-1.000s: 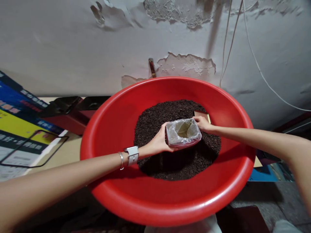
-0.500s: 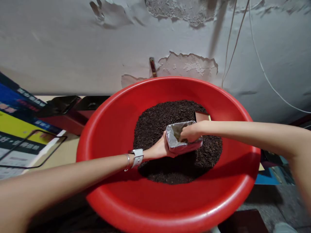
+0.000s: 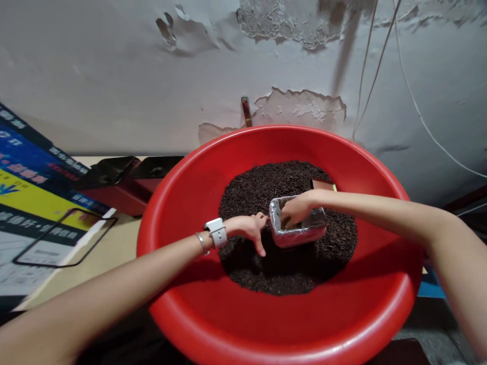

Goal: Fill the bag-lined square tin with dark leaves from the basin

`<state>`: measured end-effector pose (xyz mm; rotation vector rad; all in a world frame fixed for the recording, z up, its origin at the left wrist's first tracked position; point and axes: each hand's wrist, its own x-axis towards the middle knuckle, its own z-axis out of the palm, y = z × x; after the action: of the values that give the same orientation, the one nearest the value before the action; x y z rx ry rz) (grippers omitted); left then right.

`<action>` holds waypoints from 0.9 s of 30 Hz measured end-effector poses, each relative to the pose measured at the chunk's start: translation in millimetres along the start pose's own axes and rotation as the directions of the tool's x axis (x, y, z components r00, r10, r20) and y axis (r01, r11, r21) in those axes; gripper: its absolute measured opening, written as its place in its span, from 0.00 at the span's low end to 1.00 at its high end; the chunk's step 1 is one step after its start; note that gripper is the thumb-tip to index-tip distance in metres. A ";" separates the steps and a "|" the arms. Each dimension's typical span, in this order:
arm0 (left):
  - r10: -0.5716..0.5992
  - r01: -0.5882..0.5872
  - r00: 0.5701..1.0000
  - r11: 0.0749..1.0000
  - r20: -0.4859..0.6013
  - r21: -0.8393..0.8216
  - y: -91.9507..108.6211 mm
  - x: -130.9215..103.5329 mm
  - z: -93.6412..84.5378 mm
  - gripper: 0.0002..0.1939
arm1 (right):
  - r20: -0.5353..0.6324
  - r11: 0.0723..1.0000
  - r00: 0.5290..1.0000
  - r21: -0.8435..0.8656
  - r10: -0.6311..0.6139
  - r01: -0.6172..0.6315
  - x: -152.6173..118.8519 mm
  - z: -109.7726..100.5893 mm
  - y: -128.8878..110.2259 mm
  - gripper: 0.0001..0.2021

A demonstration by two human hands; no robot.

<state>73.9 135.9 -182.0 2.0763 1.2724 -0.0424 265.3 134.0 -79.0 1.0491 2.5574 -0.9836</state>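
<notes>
Fingers of right hand (image 3: pixel 294 212) curl inside lined box (image 3: pixel 300 234); left hand (image 3: pixel 249 228), loosely spread, touches its rim.

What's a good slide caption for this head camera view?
Right hand pressing into a foil-lined box on dark loose tea in a red basin, left hand beside it.
</notes>
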 end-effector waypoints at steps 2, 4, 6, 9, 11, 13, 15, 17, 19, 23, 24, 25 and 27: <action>-0.218 0.220 0.975 0.973 -0.046 0.071 -8.2 4.4 -23.7 0.38 | 0.096 0.992 0.991 0.097 -0.091 0.082 9.5 -14.8 7.6 0.07; -0.313 0.323 0.938 0.945 -0.149 0.043 -13.0 15.1 -46.5 0.26 | -0.099 0.972 0.991 0.212 -0.084 0.104 12.2 -34.2 29.7 0.08; -0.381 0.387 0.897 0.922 -0.224 -0.016 -14.1 31.6 -61.0 0.23 | -0.422 0.974 0.900 0.227 0.112 -0.015 17.8 -53.3 57.8 0.08; -0.494 0.472 0.805 0.869 -0.328 -0.149 -8.6 61.6 -58.4 0.27 | -0.578 0.951 0.755 0.183 0.309 -0.249 40.8 -67.7 95.2 0.12; -0.574 0.517 0.723 0.819 -0.384 -0.249 -1.1 81.6 -43.8 0.31 | -0.575 0.926 0.728 0.178 0.372 -0.333 62.8 -62.1 112.7 0.18; -0.635 0.538 0.648 0.772 -0.420 -0.339 7.6 100.7 -27.4 0.33 | -0.571 0.891 0.692 0.187 0.442 -0.415 85.9 -46.3 124.7 0.25; -0.660 0.523 0.595 0.751 -0.459 -0.403 15.6 118.8 -15.6 0.32 | -0.588 0.860 0.646 0.195 0.488 -0.472 106.8 -26.9 131.9 0.30; -0.655 0.485 0.564 0.755 -0.502 -0.441 21.3 134.5 -10.8 0.31 | -0.630 0.850 0.604 0.187 0.489 -0.493 123.2 -10.7 135.4 0.33; -0.639 0.444 0.548 0.769 -0.540 -0.460 23.5 146.3 -11.3 0.31 | -0.674 0.861 0.587 0.149 0.448 -0.486 133.9 -0.9 136.7 0.32; -0.566 0.367 0.564 0.824 -0.601 -0.432 18.3 155.0 -16.5 0.26 | -0.704 0.893 0.625 0.032 0.338 -0.448 140.3 2.9 138.8 0.24; -0.538 0.349 0.578 0.842 -0.613 -0.411 15.5 154.9 -17.9 0.25 | -0.702 0.899 0.637 0.010 0.318 -0.438 140.2 2.1 139.5 0.23; -0.511 0.334 0.594 0.859 -0.621 -0.388 12.4 154.4 -19.6 0.24 | -0.700 0.903 0.646 -0.005 0.303 -0.429 139.8 0.9 140.1 0.22; -0.462 0.313 0.630 0.887 -0.624 -0.340 6.0 153.0 -24.4 0.21 | -0.696 0.908 0.655 -0.011 0.293 -0.418 139.2 -2.4 141.0 0.21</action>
<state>150.5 266.4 -216.0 1.6269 2.0721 0.7175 261.1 285.8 -206.4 2.0734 2.6781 -0.2657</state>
